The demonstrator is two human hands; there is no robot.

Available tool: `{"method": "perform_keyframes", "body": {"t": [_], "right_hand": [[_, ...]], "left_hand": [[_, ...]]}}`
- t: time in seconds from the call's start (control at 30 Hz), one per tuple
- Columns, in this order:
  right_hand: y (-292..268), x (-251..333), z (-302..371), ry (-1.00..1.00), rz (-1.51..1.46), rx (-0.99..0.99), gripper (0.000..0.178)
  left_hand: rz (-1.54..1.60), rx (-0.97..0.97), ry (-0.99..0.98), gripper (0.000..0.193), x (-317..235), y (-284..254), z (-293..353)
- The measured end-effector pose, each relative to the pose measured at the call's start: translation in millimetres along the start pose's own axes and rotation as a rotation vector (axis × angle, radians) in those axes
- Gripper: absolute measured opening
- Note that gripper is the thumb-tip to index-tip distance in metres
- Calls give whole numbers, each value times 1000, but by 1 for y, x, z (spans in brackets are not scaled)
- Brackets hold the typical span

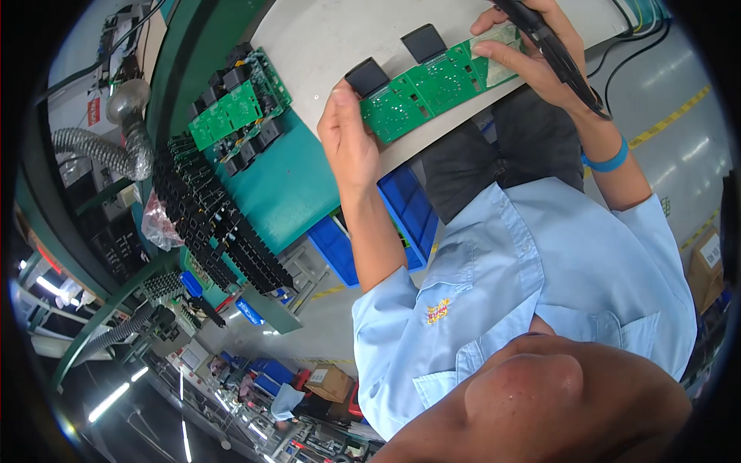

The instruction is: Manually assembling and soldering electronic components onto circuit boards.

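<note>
- Green circuit board (432, 85) flat on pale worktable (309, 38), two black blocks along its far edge.
- Left hand (349, 139) pinching board's left end.
- Right hand (532, 54) pressing board's right end, fingers closed around black tool (559, 58).
- Stacked boards (235, 108) left of it.

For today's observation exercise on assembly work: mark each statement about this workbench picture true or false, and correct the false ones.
1. Both hands hold one long green circuit board strip. True: the left hand grips one end, the right hand the other.
2. The strip carries red square blocks. False: the two square blocks on it are black.
3. The right hand also holds a black tool. True.
4. A yellow band sits on the right wrist. False: the wristband is blue.
5. More green boards lie on the teal bench mat. True.
6. The bins under the bench are white. False: the plastic bins are blue.
</note>
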State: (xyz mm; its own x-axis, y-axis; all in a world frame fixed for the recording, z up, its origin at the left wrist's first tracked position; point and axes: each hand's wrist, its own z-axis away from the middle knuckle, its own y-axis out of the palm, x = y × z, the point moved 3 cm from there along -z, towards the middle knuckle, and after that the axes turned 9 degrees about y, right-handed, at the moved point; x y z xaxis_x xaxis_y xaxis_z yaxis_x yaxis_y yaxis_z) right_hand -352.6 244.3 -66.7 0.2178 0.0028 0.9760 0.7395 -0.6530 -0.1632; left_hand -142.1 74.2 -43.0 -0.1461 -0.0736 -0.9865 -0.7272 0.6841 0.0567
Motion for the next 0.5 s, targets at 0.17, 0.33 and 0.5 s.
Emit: {"method": "perform_keyframes", "body": {"t": [0.17,0.33,0.5], "right_hand": [[-5,-17,0,-52,-51,40,60],[7,-4,-9,-122,-105,22,60],[-5,7,-2,-152,-128,7,60]], "left_hand": [[-97,49,3,28,-19,6,-1],[-583,51,284,25,-72,-24,9],[-1155,-91,716,29,-147,-79,8]]}}
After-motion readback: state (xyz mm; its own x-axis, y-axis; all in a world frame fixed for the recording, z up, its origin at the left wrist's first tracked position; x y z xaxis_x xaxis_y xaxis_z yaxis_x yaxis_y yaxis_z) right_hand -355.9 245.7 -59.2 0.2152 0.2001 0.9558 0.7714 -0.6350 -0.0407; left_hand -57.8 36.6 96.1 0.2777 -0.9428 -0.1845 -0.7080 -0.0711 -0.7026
